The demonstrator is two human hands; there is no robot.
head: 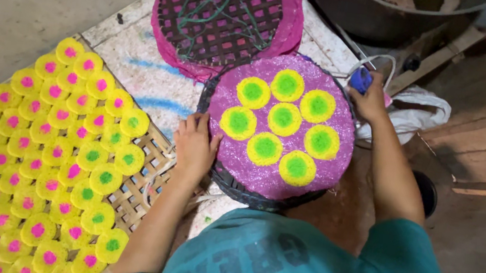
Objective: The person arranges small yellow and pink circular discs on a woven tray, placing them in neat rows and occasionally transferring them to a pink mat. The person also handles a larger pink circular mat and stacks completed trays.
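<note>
A round dark woven tray point(231, 184) sits in front of me. It carries a magenta lacy sheet point(339, 154) topped with several yellow discs with green centres point(283, 118). My left hand point(195, 144) rests on the tray's left rim, fingers bent over the edge. My right hand point(370, 99) is at the tray's far right rim, closed around a small blue object point(360, 79).
A second dark lattice tray point(221, 10) lies on magenta sheets behind. At left, a bamboo mat point(144, 186) holds several yellow discs with pink or green centres point(64, 133). A white bag point(419, 112) lies right, a large dark pot point(382, 11) above.
</note>
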